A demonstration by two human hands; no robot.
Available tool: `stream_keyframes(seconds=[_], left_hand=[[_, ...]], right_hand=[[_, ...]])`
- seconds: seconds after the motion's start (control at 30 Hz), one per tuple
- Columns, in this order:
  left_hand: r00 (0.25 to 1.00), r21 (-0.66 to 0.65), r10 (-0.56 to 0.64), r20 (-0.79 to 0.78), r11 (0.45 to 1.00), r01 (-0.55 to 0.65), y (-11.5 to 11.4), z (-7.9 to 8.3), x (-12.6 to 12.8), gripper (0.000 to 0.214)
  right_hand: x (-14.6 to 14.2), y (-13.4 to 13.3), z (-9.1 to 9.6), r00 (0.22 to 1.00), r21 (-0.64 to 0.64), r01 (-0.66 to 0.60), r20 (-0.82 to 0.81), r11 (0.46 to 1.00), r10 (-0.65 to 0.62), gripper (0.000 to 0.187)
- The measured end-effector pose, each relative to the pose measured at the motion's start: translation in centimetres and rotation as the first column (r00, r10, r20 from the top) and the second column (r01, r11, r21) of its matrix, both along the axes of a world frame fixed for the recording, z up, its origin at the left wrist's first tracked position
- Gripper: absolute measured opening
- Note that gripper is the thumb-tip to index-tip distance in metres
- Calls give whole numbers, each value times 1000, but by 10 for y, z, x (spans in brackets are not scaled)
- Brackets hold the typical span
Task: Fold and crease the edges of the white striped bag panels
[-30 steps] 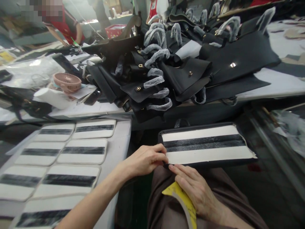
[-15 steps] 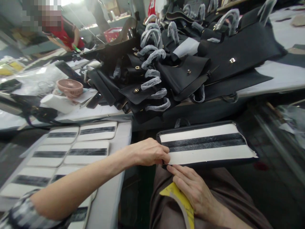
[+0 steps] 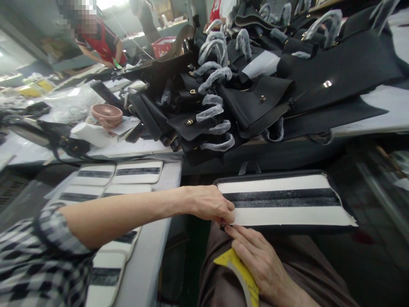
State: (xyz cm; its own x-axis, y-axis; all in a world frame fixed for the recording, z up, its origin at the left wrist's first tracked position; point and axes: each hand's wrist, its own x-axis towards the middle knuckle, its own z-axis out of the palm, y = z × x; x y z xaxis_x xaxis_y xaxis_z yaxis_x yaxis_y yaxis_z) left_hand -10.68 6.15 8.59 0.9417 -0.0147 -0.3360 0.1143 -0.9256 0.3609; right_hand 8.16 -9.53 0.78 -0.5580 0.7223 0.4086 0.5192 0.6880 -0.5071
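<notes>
A black bag [image 3: 332,232] lies on its side across my lap, turned so that its white panel [image 3: 277,216] with a dark, streaky band faces up. Reaching over from the left, my left hand [image 3: 214,204] is closed, its fingers pinching the bag's near left corner. My right hand [image 3: 258,258] meets it there from below; its fingertips press on the same dark corner, and the thumb is hidden. Against the right palm rests a curled yellow piece [image 3: 238,266] with a greyish edge; whether it is gripped cannot be made out.
Several white panels [image 3: 104,273] with dark bands lie on a pale board [image 3: 143,264] at left. Beyond, a long table bears piled black bags [image 3: 252,102] with wrapped handles, a pink fan [image 3: 107,114] and a white roll [image 3: 92,134]. A person in red [image 3: 104,42] stands farther back.
The view has shifted, so the table things appear farther right. My left forearm lies more level, with more checked sleeve showing. Both hands remain at the bag's corner.
</notes>
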Motion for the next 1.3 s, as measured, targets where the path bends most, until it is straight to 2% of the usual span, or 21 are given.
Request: stream_keyframes(seconds=[0.1, 0.3, 0.47, 0.6, 0.87, 0.97, 1.3], left_hand=[[1000, -19, -4, 18, 1000, 4, 0, -3, -5, 5], [995, -68, 79, 56, 995, -75, -3, -6, -13, 6], [995, -48, 52, 87, 998, -48, -3, -9, -13, 6], [990, -84, 72, 120, 995, -62, -2, -10, -15, 9], [993, -133, 108, 45, 986, -101, 0, -6, -12, 9], [991, -127, 118, 65, 986, -109, -1, -7, -12, 8], [979, -199, 186, 79, 966, -167, -1, -9, -18, 8]], right_hand=[[-1, 0, 0, 1000, 5, 12, -15, 1000, -12, 30], [-1, 0, -2, 1000, 0, 17, -11, 1000, -17, 33], [-1, -2, -3, 1000, -6, 20, -1, 1000, -20, 33], [-1, 0, -1, 1000, 2, 17, 1, 1000, -17, 33], [2, 1, -2, 998, 9, -14, 61, 1000, 14, 31], [4, 1, -3, 994, 9, -36, 100, 999, 35, 32], [2, 2, -3, 997, 34, -18, 69, 999, 16, 36]])
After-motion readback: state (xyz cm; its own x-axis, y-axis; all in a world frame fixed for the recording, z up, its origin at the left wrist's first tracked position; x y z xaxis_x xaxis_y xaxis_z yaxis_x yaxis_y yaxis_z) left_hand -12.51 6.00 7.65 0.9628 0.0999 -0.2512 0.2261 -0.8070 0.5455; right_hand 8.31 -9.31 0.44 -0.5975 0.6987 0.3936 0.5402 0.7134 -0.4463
